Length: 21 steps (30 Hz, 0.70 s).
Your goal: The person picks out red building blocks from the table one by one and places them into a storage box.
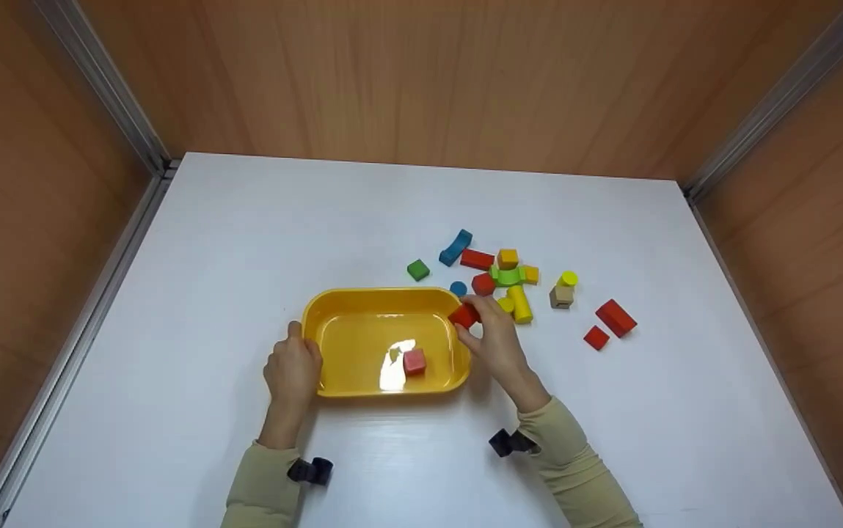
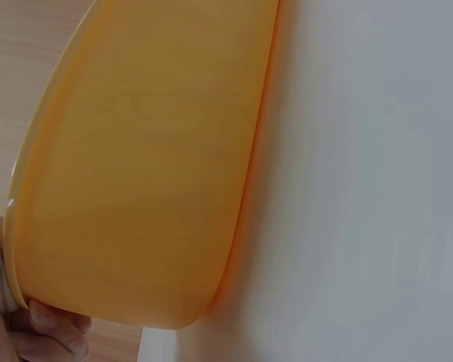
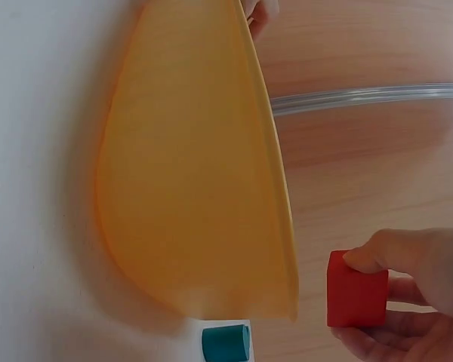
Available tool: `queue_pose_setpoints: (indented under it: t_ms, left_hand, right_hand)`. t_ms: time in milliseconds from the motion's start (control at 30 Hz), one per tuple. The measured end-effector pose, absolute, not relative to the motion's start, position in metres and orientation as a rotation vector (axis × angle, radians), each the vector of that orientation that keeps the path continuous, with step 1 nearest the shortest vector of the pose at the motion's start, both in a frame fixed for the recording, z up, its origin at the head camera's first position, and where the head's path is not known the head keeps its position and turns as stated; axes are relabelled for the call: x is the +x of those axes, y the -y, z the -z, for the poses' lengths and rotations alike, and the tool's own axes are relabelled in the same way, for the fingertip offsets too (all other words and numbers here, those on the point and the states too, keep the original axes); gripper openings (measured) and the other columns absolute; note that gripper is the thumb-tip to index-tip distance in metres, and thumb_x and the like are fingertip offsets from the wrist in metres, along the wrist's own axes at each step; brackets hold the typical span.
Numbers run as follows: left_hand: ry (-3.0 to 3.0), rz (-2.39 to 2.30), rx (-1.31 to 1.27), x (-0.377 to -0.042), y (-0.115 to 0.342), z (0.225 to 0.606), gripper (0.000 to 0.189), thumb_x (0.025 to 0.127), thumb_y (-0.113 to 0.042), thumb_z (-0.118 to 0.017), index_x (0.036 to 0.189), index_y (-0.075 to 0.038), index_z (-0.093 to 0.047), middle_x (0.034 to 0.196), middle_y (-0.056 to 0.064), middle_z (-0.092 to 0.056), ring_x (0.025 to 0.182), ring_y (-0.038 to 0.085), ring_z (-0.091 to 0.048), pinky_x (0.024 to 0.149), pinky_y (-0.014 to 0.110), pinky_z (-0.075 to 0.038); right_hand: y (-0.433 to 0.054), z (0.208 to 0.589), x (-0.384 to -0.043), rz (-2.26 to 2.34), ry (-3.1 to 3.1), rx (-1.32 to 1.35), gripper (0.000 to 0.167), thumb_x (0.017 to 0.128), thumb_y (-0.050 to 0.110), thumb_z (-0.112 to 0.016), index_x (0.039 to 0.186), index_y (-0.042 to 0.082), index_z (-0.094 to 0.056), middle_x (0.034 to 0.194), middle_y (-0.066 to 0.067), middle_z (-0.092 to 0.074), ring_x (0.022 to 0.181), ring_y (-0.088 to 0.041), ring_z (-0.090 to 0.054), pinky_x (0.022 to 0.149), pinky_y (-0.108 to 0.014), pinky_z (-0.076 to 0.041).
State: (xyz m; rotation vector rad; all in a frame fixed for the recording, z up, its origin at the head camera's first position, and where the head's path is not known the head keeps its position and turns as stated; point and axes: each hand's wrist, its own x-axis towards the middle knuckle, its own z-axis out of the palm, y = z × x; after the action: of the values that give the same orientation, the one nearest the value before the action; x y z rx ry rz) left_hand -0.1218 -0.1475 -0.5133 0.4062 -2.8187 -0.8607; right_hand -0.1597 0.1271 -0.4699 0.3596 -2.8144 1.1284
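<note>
My left hand (image 1: pixel 293 369) grips the left end of a yellow tub (image 1: pixel 362 290), its fingers curled under the rim in the left wrist view. One pinkish-red cube (image 1: pixel 414 361) lies on the tub's floor, toward the right. Between thumb and fingers, my right hand (image 1: pixel 496 342) pinches a red block (image 3: pixel 357 290) above the tub's right end. In the right wrist view that block is held higher than the rim, a little apart from it. A blue cylinder (image 3: pixel 226 343) stands close by the tub's far right corner.
Several loose blocks lie beyond and right of the tub: a green cube (image 1: pixel 418 270), a blue curved block (image 1: pixel 455 248), a yellow cylinder (image 1: pixel 519 304), a plain wooden cube (image 1: pixel 561 297) and a red rectangular block (image 1: pixel 616 318). Wooden panels (image 1: pixel 421 81) enclose the white table (image 1: pixel 282 198).
</note>
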Motion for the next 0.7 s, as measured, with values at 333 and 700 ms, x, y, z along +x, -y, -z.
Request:
queue_pose_setpoints:
  t_ms: [333,700]
  left_hand:
    - [2.825,0.861,0.435,-0.122,0.147,0.514,0.021,0.085,-0.006,-0.048,0.103,0.005,-0.048,0.065,0.016,-0.057,0.047,0.021,-0.051,0.042,0.034,-0.041]
    - [2.829,0.849,0.449,-0.123,0.147,0.515,0.022,0.085,-0.007,-0.048,0.103,0.005,-0.048,0.065,0.015,-0.057,0.047,0.022,-0.050,0.042,0.035,-0.041]
  right_hand:
    - [-0.107,0.476,-0.168,-1.096,2.897,0.453,0.044,0.077,0.005,-0.067,0.117,0.004,-0.050,0.110,-0.010,-0.051,0.100,-0.022,-0.051,0.083,-0.030,-0.043]
    - [-0.092,0.481,-0.179,-1.010,3.113,0.475,0.044,0.078,0.006,-0.065,0.118,0.006,-0.047,0.115,-0.009,-0.048,0.100,-0.020,-0.048,0.085,-0.031,-0.042]
